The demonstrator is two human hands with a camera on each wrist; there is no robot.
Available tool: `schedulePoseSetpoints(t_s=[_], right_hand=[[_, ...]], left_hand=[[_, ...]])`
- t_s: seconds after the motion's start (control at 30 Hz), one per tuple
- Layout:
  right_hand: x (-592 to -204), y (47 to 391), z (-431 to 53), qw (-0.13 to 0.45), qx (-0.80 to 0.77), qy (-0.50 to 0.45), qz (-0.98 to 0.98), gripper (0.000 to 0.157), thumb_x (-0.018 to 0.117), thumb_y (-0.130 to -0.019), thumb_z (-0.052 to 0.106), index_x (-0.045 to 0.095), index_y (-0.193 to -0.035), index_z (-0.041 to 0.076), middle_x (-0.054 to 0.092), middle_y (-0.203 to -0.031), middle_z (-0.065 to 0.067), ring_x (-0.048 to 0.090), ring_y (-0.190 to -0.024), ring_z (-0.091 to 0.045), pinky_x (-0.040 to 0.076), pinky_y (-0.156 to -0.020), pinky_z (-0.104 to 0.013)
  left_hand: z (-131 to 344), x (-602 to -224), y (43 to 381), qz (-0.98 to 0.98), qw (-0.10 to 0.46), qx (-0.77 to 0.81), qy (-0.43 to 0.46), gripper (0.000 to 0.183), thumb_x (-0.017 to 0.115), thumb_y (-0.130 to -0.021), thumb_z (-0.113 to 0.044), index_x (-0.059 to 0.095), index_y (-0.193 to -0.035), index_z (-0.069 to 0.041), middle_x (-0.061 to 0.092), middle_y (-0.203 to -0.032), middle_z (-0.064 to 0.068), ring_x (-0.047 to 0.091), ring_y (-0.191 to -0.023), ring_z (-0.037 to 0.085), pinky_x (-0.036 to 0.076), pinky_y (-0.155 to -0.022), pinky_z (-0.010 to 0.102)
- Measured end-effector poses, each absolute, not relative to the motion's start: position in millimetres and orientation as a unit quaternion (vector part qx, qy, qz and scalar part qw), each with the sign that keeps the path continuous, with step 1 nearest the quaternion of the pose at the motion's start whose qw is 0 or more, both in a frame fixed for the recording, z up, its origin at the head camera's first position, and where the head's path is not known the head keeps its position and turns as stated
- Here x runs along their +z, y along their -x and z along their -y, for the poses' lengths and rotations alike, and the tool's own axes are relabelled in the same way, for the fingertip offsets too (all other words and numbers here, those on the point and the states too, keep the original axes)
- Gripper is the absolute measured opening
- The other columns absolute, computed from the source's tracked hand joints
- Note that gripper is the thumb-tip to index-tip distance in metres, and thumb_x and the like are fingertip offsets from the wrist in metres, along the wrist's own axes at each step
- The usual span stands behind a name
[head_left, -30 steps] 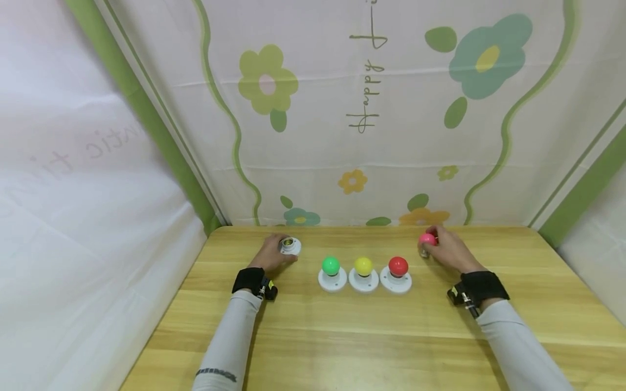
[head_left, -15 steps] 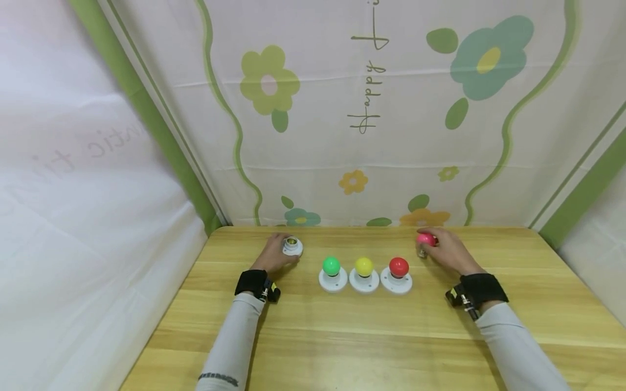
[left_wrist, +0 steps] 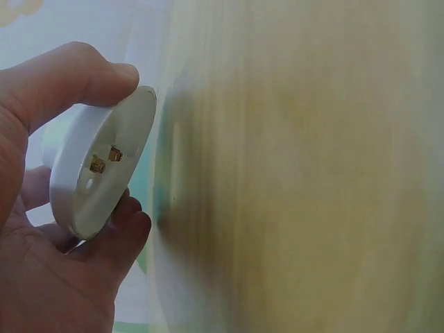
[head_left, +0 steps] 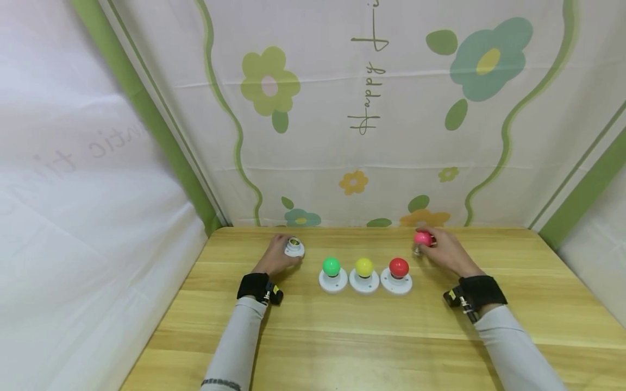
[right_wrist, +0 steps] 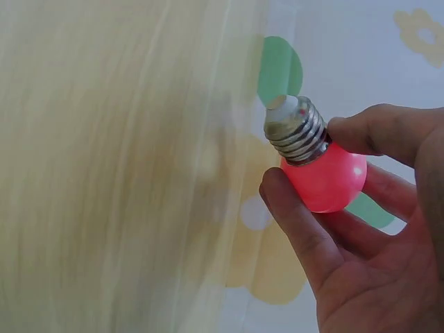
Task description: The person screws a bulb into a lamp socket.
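Observation:
My left hand (head_left: pixel 277 257) grips a round white lamp holder (head_left: pixel 294 248) by its rim, thumb on one side and fingers on the other. In the left wrist view the underside of that lamp holder (left_wrist: pixel 111 173) shows two brass terminals, and it is held off the table. A pink light bulb (head_left: pixel 423 239) is pinched in my right hand (head_left: pixel 447 252). Its silver screw base points away from the palm in the right wrist view, where thumb and fingers surround the pink bulb (right_wrist: pixel 326 177).
Between the hands, three white lamp holders stand in a row with a green bulb (head_left: pixel 331 266), a yellow bulb (head_left: pixel 364 267) and a red bulb (head_left: pixel 399 267) in them. The wooden table (head_left: pixel 342 342) ends at a flowered curtain (head_left: pixel 313 136).
My left hand has shifted slightly right with the white lamp holder. My right hand has moved slightly left with the pink bulb. The row of three has stayed put.

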State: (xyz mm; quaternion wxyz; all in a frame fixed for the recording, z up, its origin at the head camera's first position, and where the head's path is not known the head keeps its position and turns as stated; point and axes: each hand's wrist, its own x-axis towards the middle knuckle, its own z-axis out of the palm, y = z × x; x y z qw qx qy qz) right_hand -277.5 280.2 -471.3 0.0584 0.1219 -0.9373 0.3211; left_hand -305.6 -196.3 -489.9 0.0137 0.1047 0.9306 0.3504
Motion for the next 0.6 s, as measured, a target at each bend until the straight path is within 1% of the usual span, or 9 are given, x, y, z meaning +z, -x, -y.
schedulePoseSetpoints(t_s=[0.17, 0.37, 0.6], right_hand=[[-469.0, 274.7, -276.2, 0.053, 0.336, -0.121, 0.933, 0.049, 0.067, -0.103, 0.016, 0.056, -0.146, -0.004, 0.058, -0.143, -0.035, 0.065, -0.120, -0.048, 0.057, -0.098, -0.060], [-466.3, 273.0, -271.4, 0.058, 0.342, -0.130, 0.929, 0.045, 0.069, -0.101, 0.011, 0.057, -0.142, -0.003, 0.061, -0.137, -0.034, 0.065, -0.119, -0.049, 0.058, -0.098, -0.061], [-459.8, 270.1, -265.2, 0.065, 0.348, -0.135, 0.925, 0.043, 0.071, -0.099, 0.009, 0.056, -0.137, -0.004, 0.062, -0.135, -0.033, 0.066, -0.118, -0.049, 0.060, -0.096, -0.060]], left_hand=[[191.7, -487.8, 301.0, -0.919, 0.019, 0.380, -0.099, 0.078, 0.087, -0.086, -0.021, 0.052, -0.151, 0.003, 0.042, -0.155, 0.027, 0.056, -0.131, 0.042, 0.049, -0.114, 0.057], [187.9, -487.3, 297.5, -0.910, 0.018, 0.401, -0.101, 0.077, 0.086, -0.086, -0.019, 0.050, -0.151, 0.005, 0.041, -0.152, 0.025, 0.056, -0.129, 0.040, 0.050, -0.114, 0.057], [184.0, -485.4, 293.8, -0.899, 0.033, 0.422, -0.107, 0.079, 0.084, -0.088, -0.018, 0.046, -0.153, 0.006, 0.037, -0.153, 0.024, 0.055, -0.131, 0.040, 0.048, -0.116, 0.057]])
